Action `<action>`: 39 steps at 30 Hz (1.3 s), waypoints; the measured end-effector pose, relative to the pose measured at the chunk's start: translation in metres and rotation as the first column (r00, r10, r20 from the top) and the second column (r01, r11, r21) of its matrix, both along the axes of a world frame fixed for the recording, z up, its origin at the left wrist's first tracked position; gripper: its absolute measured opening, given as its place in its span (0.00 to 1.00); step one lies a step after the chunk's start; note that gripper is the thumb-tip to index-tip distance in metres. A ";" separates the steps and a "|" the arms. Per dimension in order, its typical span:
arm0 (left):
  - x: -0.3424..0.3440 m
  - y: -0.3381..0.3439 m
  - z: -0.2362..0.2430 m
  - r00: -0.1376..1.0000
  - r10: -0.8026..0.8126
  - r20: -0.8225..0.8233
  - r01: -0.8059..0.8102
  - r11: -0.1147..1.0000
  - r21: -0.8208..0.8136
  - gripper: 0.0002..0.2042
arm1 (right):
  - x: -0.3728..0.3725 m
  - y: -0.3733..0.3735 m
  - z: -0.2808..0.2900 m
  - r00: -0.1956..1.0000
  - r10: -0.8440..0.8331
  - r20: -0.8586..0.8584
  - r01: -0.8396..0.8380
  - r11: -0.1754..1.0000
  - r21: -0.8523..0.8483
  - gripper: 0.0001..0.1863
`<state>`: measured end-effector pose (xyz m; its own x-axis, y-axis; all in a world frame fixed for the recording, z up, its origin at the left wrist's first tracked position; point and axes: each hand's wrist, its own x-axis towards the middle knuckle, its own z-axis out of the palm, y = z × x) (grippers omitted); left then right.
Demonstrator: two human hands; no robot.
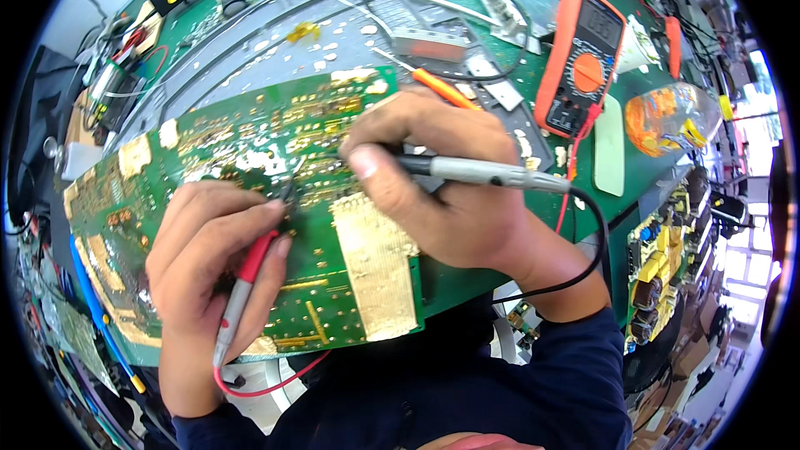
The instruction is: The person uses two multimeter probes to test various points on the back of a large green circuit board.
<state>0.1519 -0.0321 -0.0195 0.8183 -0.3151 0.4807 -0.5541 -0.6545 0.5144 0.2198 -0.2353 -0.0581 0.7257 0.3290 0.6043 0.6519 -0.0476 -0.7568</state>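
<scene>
A large green circuit board [304, 250] lies in front of me, solder side up, with tan tape patches along its edges and lower right. My left hand [212, 254] pinches a red-and-grey multimeter probe [247, 283], its tip end against or just over the middle of the board. In my right hand [446, 171] is a black-and-grey multimeter probe [492, 172], held like a pen; my fingers hide its tip above the board's upper right. A red lead and a black lead trail from the probes. The orange multimeter [581, 62] lies beyond my right hand, its display partly legible.
Behind the board is a grey panel [250, 50] strewn with white scraps. An orange-handled tool [444, 88] lies beyond my right hand. To the right are a pale green case [609, 146], a clear jar [667, 121] and a component-filled board [658, 271]. A blue pen-like tool [98, 308] is at left.
</scene>
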 end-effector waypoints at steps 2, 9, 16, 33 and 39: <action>-0.001 0.004 0.000 1.000 -0.020 -0.017 0.020 1.000 -0.011 0.12 | -0.003 0.002 0.000 0.999 -0.023 -0.034 0.023 1.000 -0.011 0.03; 0.001 0.017 -0.006 0.996 -0.089 0.003 0.089 0.996 0.026 0.12 | -0.011 0.005 0.003 0.969 -0.001 -0.247 0.007 1.000 0.021 0.02; -0.005 0.027 -0.005 0.977 -0.014 0.214 0.040 0.992 -0.117 0.11 | -0.001 -0.015 0.005 0.926 0.275 -0.257 -0.216 0.947 0.237 0.17; -0.007 0.028 -0.009 0.978 0.001 0.209 0.034 0.986 -0.164 0.14 | 0.012 -0.009 0.001 0.941 -0.182 -0.284 0.236 0.957 0.171 0.14; -0.003 0.016 -0.013 0.966 -0.122 0.230 0.137 0.989 -0.051 0.16 | 0.012 -0.021 0.003 0.984 -0.008 -0.177 0.035 0.988 0.152 0.22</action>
<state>0.1493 -0.0157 -0.0327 0.6408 -0.3728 0.6711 -0.7384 -0.5386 0.4058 0.2313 -0.2565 -0.0553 0.8309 0.2248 0.5090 0.5081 0.0661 -0.8588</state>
